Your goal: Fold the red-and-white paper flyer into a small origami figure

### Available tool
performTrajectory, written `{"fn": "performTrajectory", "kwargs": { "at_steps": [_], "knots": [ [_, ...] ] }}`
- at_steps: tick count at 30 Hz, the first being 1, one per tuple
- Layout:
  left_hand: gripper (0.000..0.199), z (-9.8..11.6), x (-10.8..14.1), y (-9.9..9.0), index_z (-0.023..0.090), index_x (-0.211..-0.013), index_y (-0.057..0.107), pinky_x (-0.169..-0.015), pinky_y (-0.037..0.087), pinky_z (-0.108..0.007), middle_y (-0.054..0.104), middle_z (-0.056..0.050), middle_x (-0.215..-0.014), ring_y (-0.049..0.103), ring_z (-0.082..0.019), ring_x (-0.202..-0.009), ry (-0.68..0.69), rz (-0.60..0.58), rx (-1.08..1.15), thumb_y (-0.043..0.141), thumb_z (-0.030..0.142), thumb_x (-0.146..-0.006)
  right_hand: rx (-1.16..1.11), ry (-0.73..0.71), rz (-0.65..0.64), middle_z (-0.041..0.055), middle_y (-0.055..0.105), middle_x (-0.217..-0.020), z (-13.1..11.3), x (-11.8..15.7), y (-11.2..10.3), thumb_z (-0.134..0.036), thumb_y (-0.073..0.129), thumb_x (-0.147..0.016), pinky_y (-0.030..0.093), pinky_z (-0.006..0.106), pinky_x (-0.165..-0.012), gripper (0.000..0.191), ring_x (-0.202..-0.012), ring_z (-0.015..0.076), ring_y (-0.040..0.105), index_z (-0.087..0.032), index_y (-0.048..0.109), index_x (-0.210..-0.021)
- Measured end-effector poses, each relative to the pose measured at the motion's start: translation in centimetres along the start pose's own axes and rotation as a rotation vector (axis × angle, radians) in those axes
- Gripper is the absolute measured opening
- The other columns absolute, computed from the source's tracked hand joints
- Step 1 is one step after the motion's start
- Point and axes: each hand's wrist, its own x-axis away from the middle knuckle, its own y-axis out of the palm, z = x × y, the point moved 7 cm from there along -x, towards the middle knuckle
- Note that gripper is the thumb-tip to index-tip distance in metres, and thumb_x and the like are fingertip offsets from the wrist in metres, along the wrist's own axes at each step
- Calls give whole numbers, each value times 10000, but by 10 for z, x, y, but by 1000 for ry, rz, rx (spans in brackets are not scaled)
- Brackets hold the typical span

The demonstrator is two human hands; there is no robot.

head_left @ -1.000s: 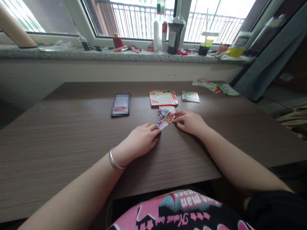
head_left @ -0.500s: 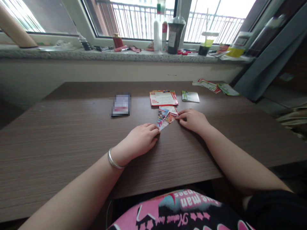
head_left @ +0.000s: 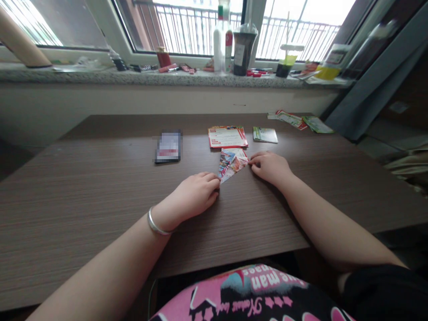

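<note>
A small sheet of colourful printed paper [head_left: 231, 164], partly folded over on a slant, lies flat on the brown table. My left hand [head_left: 200, 191], with a silver bangle at the wrist, has its fingers curled together at the paper's lower left corner. At the right corner, the fingertips of my right hand [head_left: 269, 167] are closed on the edge. Just behind the folded paper sits a stack of red-edged printed cards [head_left: 228, 137]. To the right of that is a smaller green and white stack of papers [head_left: 265, 134].
A dark-edged, blurred-out flat device [head_left: 168, 147] lies left of the papers. More printed leaflets [head_left: 290, 119] are at the table's back right. Along the stone windowsill [head_left: 187, 78] stand a dark drink cup [head_left: 244, 53], a white bottle [head_left: 219, 51] and several small items.
Both hands have shifted very slightly: the left a little to the left, the right a little to the right. The folded paper looks nearly the same.
</note>
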Motion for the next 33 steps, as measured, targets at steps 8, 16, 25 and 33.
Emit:
{"fn": "performTrajectory", "kwargs": {
  "at_steps": [8,16,25,33],
  "knots": [
    [148,-6,2,4,197,-960,627,-983,464,-352,631,-69,-1086,583,-211,-1081,-18,-11,71,497,234,-900,42,3,35,68,714,-1115,-1,3,-1,-316,456,-902,500,368,-851,332,-1030,256,623,-223,758,-1004],
    [151,-6,2,-1,192,-898,622,-873,495,-326,623,-65,-1001,604,-190,-938,-1,-13,75,473,216,-911,45,-44,82,104,654,-1209,-14,7,-1,-338,487,-899,481,391,-885,313,-1079,277,573,-187,678,-1096],
    [138,-2,1,-2,201,-969,601,-884,486,-324,660,-48,-994,603,-190,-961,70,49,136,477,194,-908,-126,-234,48,93,618,-1295,-37,11,4,-407,492,-926,429,402,-1007,459,-1183,266,540,-190,542,-1328],
    [409,-10,-1,7,210,-1287,534,-1001,456,-371,603,-89,-1226,558,-237,-1144,9,73,114,563,269,-884,-131,-274,15,102,604,-1317,-36,10,10,-410,486,-930,413,424,-1035,435,-1201,270,532,-172,603,-1274]
  ]
}}
